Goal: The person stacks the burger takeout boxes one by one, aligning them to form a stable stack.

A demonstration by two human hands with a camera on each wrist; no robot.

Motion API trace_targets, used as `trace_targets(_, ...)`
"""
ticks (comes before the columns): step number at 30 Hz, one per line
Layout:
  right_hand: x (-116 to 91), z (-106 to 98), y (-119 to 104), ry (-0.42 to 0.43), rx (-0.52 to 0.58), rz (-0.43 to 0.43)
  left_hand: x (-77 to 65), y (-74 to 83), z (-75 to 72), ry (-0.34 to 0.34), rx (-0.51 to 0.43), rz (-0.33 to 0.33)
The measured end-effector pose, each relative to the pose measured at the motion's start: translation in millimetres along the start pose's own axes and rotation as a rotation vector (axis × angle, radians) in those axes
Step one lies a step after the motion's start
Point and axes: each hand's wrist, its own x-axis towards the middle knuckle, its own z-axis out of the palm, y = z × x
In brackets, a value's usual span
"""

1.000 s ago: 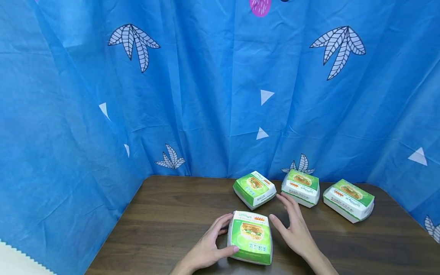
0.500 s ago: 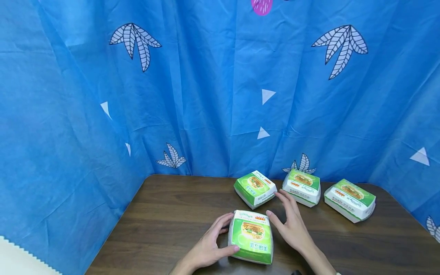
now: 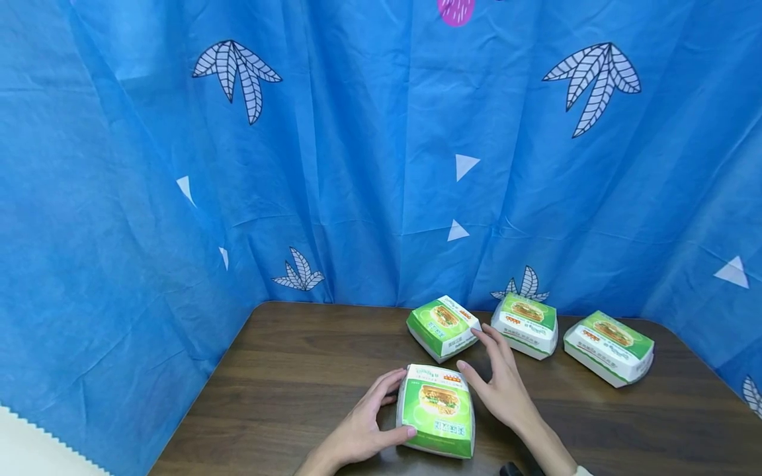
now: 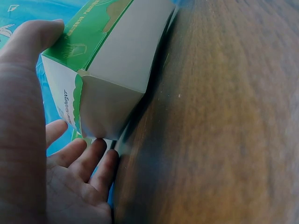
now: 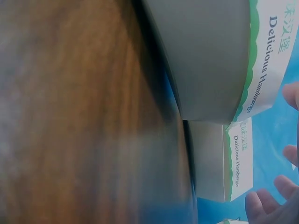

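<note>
A green and white hamburger box [image 3: 436, 411] sits on the brown table near the front, a burger picture on its lid. My left hand [image 3: 363, 426] lies along its left side, thumb on the lid's front left corner. In the left wrist view, the fingers [image 4: 96, 161] reach loosely toward the box's side wall [image 4: 112, 102]. Just off the right side hovers my right hand [image 3: 506, 387], fingers spread and holding nothing. Its thumb is near the box's far right corner, and its fingertips overlap the edge of a second hamburger box [image 3: 443, 327] behind.
Two more matching boxes stand at the back right, a middle box [image 3: 525, 325] and a right box [image 3: 610, 347]. A blue patterned curtain [image 3: 357, 165] hangs around the table [image 3: 268, 383]. A small black object [image 3: 510, 469] shows at the bottom edge, beside the right forearm.
My right hand has shifted slightly forward and left, its thumb nearer the front box. The black object has come into view at the bottom. My left hand and the boxes hold their places.
</note>
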Motion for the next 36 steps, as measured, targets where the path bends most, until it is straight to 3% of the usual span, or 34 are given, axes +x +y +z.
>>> trace_targets(36,15.1,1.1,-4.0,-0.023,-0.023,-0.004,-1.4,1.8,0.7,0.008,0.003,0.006)
